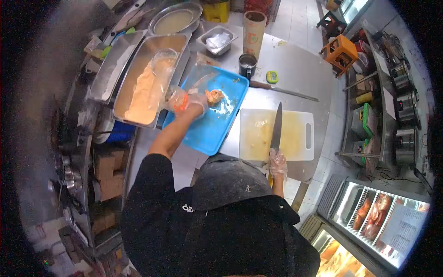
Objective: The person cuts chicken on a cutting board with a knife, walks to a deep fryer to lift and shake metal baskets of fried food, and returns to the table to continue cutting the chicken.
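My left hand (197, 102), in a clear plastic glove, is over the blue tray (198, 141). It is beside a clear plastic bag with orange print (177, 99) and close to a lump of pale orange meat (214, 97). Glove and bag blur together, so its fingers and grip do not show clearly. My right hand (278, 162), also gloved, is closed around the handle of a long knife (277, 129). The blade points away across the white cutting board (300, 121), which is wet with yellowish stains.
Left of the tray are a steel pan of orange powder (140, 99) and a pan of white powder (121, 62). Behind the board lie a sharpening steel (290, 93), a green timer (272, 76) and a dark mug (248, 64). Shelves (369, 87) stand at right.
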Motion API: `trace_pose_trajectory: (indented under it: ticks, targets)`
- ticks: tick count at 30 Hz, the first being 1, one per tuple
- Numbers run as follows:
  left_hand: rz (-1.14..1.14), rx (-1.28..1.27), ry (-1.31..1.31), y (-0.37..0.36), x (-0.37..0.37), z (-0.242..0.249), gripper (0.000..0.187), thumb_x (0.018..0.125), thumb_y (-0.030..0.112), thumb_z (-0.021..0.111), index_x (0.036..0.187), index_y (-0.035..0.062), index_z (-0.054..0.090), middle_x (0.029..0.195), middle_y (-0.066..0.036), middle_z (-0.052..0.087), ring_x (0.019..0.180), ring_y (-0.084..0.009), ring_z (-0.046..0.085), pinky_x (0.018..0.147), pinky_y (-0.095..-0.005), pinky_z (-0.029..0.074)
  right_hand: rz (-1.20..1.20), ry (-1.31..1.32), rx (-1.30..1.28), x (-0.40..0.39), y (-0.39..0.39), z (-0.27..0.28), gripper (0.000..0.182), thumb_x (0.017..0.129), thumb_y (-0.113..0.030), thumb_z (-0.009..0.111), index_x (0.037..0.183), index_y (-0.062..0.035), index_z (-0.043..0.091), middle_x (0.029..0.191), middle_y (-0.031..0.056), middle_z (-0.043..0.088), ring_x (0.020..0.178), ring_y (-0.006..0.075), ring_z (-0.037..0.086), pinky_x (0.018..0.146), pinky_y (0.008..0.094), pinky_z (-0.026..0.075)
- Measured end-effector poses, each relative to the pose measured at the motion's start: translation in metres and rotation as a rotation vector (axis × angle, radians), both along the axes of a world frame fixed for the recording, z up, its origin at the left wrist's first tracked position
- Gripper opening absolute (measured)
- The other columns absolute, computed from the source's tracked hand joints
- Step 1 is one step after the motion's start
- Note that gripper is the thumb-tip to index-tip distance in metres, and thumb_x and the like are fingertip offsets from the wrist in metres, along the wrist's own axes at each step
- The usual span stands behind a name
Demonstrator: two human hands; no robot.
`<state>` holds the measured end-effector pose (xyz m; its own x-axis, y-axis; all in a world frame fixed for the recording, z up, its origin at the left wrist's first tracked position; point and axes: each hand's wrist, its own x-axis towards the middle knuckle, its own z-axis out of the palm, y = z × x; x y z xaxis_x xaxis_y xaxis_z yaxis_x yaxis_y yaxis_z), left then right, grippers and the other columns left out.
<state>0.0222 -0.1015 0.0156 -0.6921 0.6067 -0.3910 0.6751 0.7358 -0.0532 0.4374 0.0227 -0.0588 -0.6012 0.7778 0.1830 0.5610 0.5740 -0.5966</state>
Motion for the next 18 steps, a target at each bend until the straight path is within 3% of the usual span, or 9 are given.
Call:
trace_pose_trajectory:
  ticks: [3,5,6,10,12,14,15,17,18]
  targets:
    - [0.093,0.175,0.012,-0.012,-0.037,-0.101,0.037,0.08,0.033,0.046,0.101,0.0055,0.059,0.106,-0.017,0.056,0.102,-0.0268,0.053,0.084,-0.037,0.043,0.049,-0.403,-0.061,0.014,0.003,-0.049,0.044,0.084,-0.038,0.041,0.112,-0.0043,0.045,0.106,0.0199,0.051,0.094,0.0354,0.05,0.077,0.0429,0.042]
    - [0.226,0.397,0.22,-0.009,-0.02,-0.08,0.039,0.081,0.034,0.044,0.104,0.0064,0.058,0.109,-0.018,0.054,0.101,-0.0273,0.053,0.083,-0.0372,0.043,-0.007,-0.465,-0.329,-0.006,0.013,-0.023,0.045,0.083,-0.035,0.043,0.116,-0.0049,0.041,0.115,0.0191,0.045,0.098,0.0341,0.047,0.084,0.0431,0.04]
    - [0.218,0.235,0.097,-0.002,-0.003,-0.032,0.039,0.082,0.033,0.039,0.105,0.0076,0.058,0.111,-0.017,0.054,0.102,-0.0275,0.053,0.084,-0.0382,0.043,-0.019,-0.466,-0.396,-0.02,0.01,0.024,0.043,0.082,-0.035,0.045,0.114,-0.0053,0.044,0.113,0.0197,0.047,0.097,0.0341,0.049,0.082,0.0438,0.04]
    - [0.059,0.094,-0.12,0.005,0.004,0.044,0.044,0.082,0.039,0.037,0.107,0.0088,0.057,0.112,-0.018,0.052,0.103,-0.0289,0.052,0.088,-0.0372,0.04,0.219,-0.669,0.075,-0.021,0.035,-0.013,0.04,0.083,-0.033,0.046,0.11,-0.0043,0.048,0.111,0.0199,0.048,0.097,0.033,0.049,0.083,0.0428,0.04]
    - [0.093,0.205,-0.152,-0.011,-0.001,0.093,0.034,0.077,0.029,0.048,0.103,0.0095,0.058,0.099,-0.018,0.058,0.087,-0.0296,0.057,0.074,-0.0381,0.045,-0.184,-0.241,-0.68,-0.035,0.035,0.034,0.04,0.081,-0.032,0.049,0.106,-0.0013,0.05,0.113,0.0189,0.047,0.105,0.0312,0.043,0.087,0.0395,0.037]
    - [0.135,0.337,-0.073,-0.037,-0.054,0.058,0.029,0.073,0.02,0.054,0.099,0.0098,0.058,0.086,-0.018,0.061,0.074,-0.0294,0.059,0.063,-0.04,0.047,-0.15,-0.246,-0.571,-0.03,0.037,0.038,0.04,0.079,-0.031,0.051,0.106,-0.0017,0.05,0.111,0.0186,0.048,0.103,0.0318,0.045,0.085,0.0389,0.038]
    - [0.259,0.755,0.207,-0.049,-0.038,0.095,0.02,0.073,0.022,0.054,0.088,0.01,0.06,0.076,-0.017,0.061,0.069,-0.0284,0.059,0.061,-0.0403,0.046,-0.113,-0.252,-0.468,-0.022,0.034,0.037,0.04,0.078,-0.03,0.053,0.106,-0.0022,0.05,0.109,0.0182,0.05,0.101,0.0324,0.046,0.083,0.0384,0.04]
    - [0.375,0.643,0.099,-0.069,-0.053,0.141,0.024,0.073,0.028,0.055,0.071,0.0051,0.062,0.075,-0.019,0.059,0.069,-0.0312,0.059,0.061,-0.0393,0.046,-0.087,-0.174,-0.401,-0.005,0.049,-0.043,0.038,0.077,-0.027,0.053,0.106,-0.0028,0.05,0.105,0.0183,0.052,0.095,0.034,0.048,0.08,0.0397,0.042]
    - [0.128,0.552,0.122,-0.089,-0.085,0.13,0.024,0.072,0.028,0.056,0.072,0.0039,0.062,0.075,-0.019,0.059,0.069,-0.0319,0.059,0.06,-0.0392,0.046,-0.08,-0.133,-0.379,0.002,0.043,-0.041,0.036,0.078,-0.025,0.051,0.106,-0.004,0.05,0.101,0.0178,0.053,0.091,0.035,0.05,0.078,0.0408,0.043]
